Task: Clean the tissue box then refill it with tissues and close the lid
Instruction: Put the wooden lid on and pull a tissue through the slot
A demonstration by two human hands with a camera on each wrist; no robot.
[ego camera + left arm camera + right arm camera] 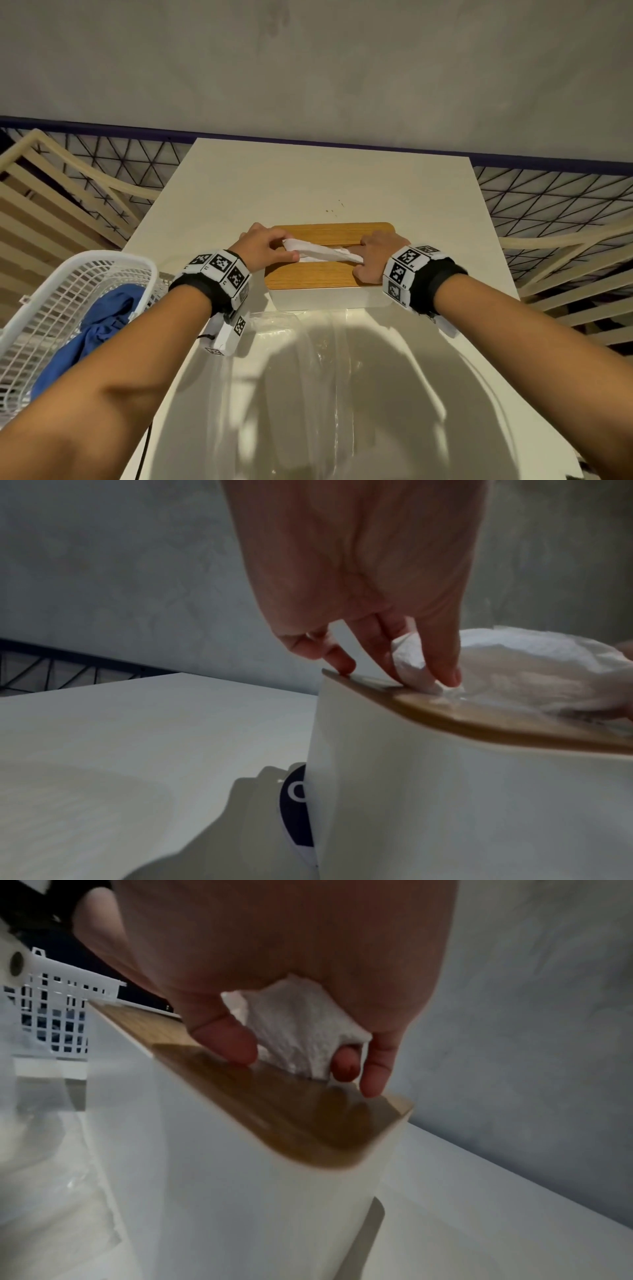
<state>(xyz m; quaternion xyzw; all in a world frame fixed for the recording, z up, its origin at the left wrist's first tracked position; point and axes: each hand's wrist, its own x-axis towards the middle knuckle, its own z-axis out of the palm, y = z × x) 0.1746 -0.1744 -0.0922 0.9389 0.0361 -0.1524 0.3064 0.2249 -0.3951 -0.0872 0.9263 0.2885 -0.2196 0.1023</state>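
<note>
Tissue box (308, 297) mid-table (411, 212), wooden lid (318, 278) seated; left hand (263, 247) and right hand (375, 255) each pinch an end of the tissue (322, 253) at the slot.

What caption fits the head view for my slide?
Both hands, left and right, pinch a tissue at the slot of the closed lid.

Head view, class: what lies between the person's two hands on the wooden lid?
A white tissue stretches between left hand and right hand, over the wooden lid; head view shows it.
</note>
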